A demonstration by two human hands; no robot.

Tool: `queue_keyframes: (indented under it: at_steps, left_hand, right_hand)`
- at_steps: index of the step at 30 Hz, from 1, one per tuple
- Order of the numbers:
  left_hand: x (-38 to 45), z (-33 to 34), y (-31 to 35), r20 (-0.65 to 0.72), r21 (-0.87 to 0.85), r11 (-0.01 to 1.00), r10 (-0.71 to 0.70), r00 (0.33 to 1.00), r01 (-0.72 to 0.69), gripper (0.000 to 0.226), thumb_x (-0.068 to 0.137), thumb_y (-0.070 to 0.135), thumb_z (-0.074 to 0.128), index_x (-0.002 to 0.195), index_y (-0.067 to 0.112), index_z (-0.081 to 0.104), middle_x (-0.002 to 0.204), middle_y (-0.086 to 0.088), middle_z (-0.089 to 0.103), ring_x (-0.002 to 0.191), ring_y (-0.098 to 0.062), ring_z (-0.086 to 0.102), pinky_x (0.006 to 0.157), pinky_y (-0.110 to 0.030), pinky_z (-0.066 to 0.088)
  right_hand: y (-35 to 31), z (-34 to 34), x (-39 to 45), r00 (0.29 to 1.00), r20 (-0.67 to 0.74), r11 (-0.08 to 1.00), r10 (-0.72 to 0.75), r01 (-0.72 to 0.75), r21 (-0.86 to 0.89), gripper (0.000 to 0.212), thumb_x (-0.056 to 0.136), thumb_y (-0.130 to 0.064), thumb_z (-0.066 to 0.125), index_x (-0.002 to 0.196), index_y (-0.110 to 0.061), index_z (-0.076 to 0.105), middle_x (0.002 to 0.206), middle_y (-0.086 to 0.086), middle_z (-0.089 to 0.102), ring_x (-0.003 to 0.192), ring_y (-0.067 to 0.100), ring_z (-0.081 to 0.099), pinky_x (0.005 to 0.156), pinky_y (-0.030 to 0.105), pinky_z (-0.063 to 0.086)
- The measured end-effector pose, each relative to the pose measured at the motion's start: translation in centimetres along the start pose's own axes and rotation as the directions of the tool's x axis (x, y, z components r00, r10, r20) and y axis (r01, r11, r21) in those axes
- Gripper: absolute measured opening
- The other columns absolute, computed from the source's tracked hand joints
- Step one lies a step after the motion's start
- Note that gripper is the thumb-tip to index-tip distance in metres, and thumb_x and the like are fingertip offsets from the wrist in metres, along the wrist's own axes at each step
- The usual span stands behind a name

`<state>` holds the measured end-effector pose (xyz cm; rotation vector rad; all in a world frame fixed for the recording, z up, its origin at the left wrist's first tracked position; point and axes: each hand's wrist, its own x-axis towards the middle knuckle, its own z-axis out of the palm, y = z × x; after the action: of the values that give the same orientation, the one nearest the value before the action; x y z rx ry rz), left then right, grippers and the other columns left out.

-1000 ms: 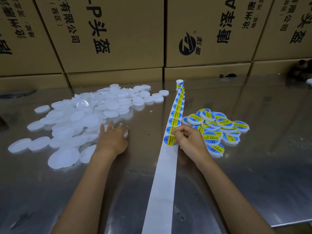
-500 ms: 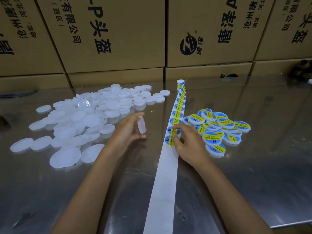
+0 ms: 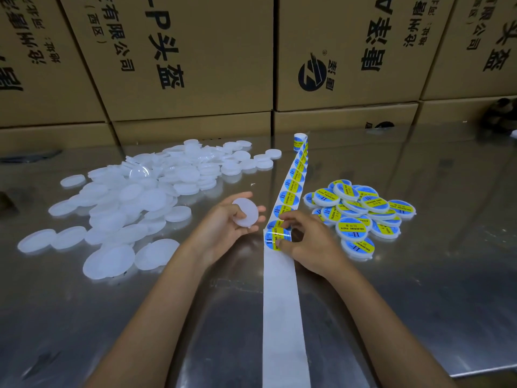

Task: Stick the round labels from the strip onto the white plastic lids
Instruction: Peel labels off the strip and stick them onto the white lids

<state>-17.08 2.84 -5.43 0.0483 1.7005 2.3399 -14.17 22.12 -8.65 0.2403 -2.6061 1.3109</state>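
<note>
The left hand (image 3: 223, 228) holds one plain white lid (image 3: 245, 212) in a loose grip, its fingers and thumb curled around the rim, the lid's flat face tilted up and to the right, lifted off the table (image 3: 419, 275). Just beside it, the right hand (image 3: 310, 245) pinches a round blue and yellow label (image 3: 275, 238) between thumb and fingertips; the label is peeled up at the near end of the printed run, though whether it is wholly free of the backing cannot be told. The strip (image 3: 282, 317) lies along the middle of the table, bare white paper toward the person and a row of labels beyond the hands, ending in a small roll (image 3: 300, 141) standing near the cardboard boxes (image 3: 195, 57). A wide heap of bare lids (image 3: 134, 203) spreads on the left of the strip. On the right, touching the right hand's far side, sits a smaller pile of labelled lids (image 3: 363, 214).
</note>
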Motion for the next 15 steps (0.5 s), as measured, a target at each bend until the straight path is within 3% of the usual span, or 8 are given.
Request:
queue_keyframes:
  at_steps: [3,7,10,15]
  left_hand:
    - [0.3,0.2,-0.3,-0.032,0.008,0.999,0.041,0.999,-0.041,0.044,0.093,-0.008,0.031,0.124,0.010,0.057,0.105,-0.022,0.071,0.089,-0.033,0.073,0.076,-0.035,0.062]
    - [0.3,0.7,-0.5,-0.050,0.007,0.996,0.084,0.995,-0.084,0.040,0.096,-0.005,0.035,0.118,0.015,0.062,0.099,-0.018,0.072,0.089,-0.034,0.075,0.074,-0.037,0.062]
    - [0.2,1.2,-0.6,-0.013,-0.010,0.996,0.093,0.996,-0.093,0.042,0.095,-0.005,0.037,0.120,0.017,0.062,0.095,-0.015,0.073,0.094,-0.033,0.073,0.081,-0.042,0.062]
    - [0.1,1.6,-1.0,0.039,0.071,0.996,0.043,0.998,-0.046,0.039,0.096,0.001,0.041,0.123,0.021,0.061,0.092,-0.008,0.076,0.092,-0.027,0.073,0.086,-0.042,0.059]
  right_hand:
    - [-0.3,0.1,-0.1,1.000,0.017,0.999,-0.008,0.007,0.048,0.036,0.077,-0.010,0.078,0.108,-0.023,0.066,0.093,-0.015,0.060,0.103,0.011,0.058,0.096,0.029,0.047]
    - [-0.7,0.0,-0.3,0.998,0.061,0.997,-0.020,0.016,0.072,0.023,0.078,-0.009,0.076,0.097,-0.018,0.068,0.093,-0.012,0.063,0.099,0.013,0.060,0.094,0.033,0.050]
    - [-1.2,0.1,-0.6,0.995,0.083,0.994,-0.063,0.055,0.092,0.023,0.077,-0.003,0.073,0.095,-0.015,0.063,0.092,-0.013,0.061,0.096,0.012,0.059,0.089,0.035,0.051]
    - [-1.7,0.4,-0.7,0.984,0.060,0.983,-0.165,0.159,0.091,0.024,0.076,0.005,0.070,0.084,-0.013,0.055,0.088,-0.018,0.053,0.084,0.001,0.051,0.073,0.014,0.040]
